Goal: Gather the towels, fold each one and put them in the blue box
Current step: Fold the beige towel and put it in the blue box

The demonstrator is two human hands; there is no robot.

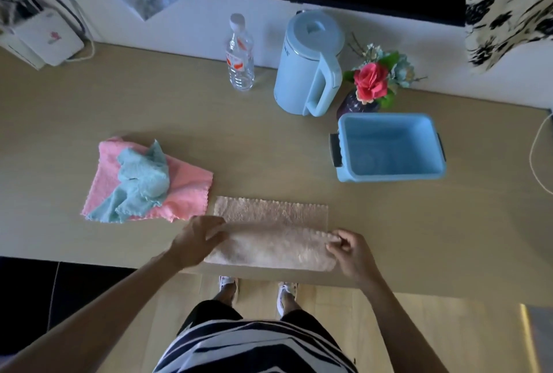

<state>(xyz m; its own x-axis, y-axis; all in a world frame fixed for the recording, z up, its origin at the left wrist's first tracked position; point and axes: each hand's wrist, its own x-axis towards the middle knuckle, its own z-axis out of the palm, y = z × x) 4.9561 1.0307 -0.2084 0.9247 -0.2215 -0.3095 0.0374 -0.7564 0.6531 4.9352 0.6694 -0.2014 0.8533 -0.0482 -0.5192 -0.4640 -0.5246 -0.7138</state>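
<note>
I am looking down at a pale beige fluffy towel (270,232) lying near the front edge of the light wooden table (149,109), its near half being rolled or folded over toward the far half, so the scalloped far edge is lying flat while the near part is standing up as a soft bulge. My left hand (196,242) is gripping the towel's left end, fingers (217,230) closed over the fold. My right hand (351,254) is pinching the right end, fingertips (336,236) pressed together on the scalloped hem. Just left of it, a pink square microfibre towel (185,187) is lying flat with a crumpled teal towel (140,184) heaped on top of it. The empty blue rectangular plastic box (389,175) with dark side handles is sitting well to the right and farther back, near a pale blue electric kettle (308,64), a clear plastic water bottle (239,55) and a small vase of artificial flowers (371,82).
</note>
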